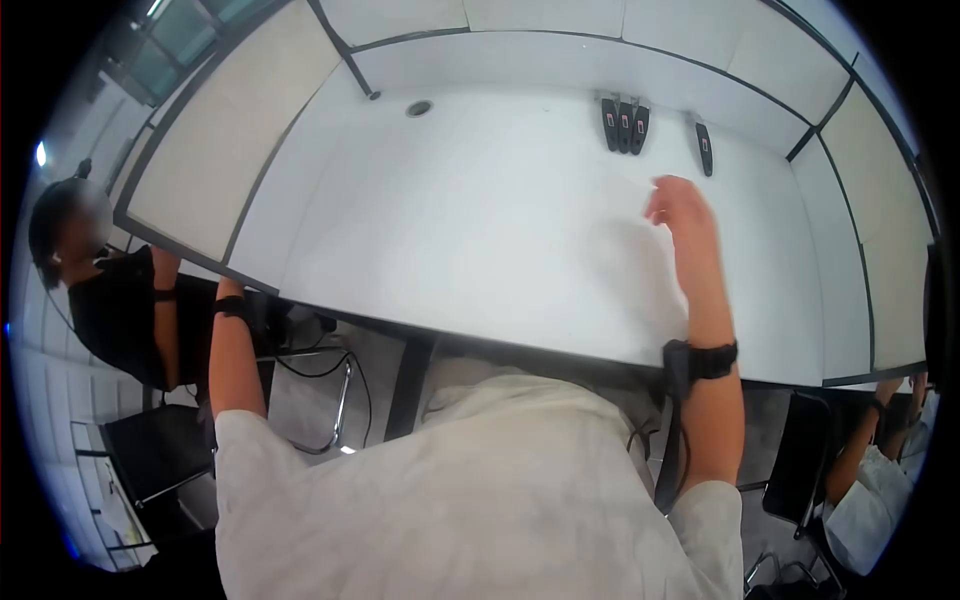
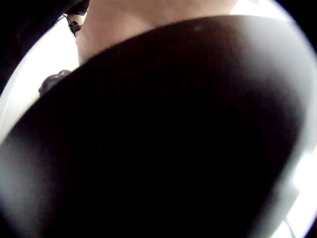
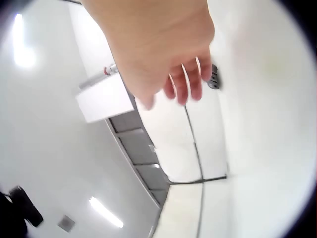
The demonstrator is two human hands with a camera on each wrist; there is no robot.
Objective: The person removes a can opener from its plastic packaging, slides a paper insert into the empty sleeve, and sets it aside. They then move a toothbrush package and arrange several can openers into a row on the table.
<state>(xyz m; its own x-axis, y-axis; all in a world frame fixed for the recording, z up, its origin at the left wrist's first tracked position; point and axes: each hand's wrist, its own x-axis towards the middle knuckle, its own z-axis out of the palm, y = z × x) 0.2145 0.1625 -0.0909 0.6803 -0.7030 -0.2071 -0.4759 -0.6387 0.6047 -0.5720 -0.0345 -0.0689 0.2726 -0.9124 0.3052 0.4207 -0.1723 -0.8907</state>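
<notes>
Looking at the far right of the white tabletop [image 1: 430, 230], you've got three slim dark tools [image 1: 625, 127] bunched side by side, plus a lone dark tool [image 1: 705, 150] a bit further right, set apart from them. Too small to tell exactly what they are, but the far ends look metallic.

Hands are well apart, btw. The right hand [image 1: 683, 205] is just on the near side of the lone one, nothing in it, fingers loosely bent with gaps between them. The left hand [image 1: 230, 288] is mostly hidden by the left panel [image 1: 235, 130], so I can't tell what its fingers are doing or if it's got anything.

My guess on handling: light, stiff, not fragile, maybe a bit slick if the dark part's smooth plastic. I'd pinch the lone one across its dark middle, thumb on one side, fingers on the other, and stay off the metallic end in case it's sharp. Bunched ones look fiddlier, since neighbors could shift.
</notes>
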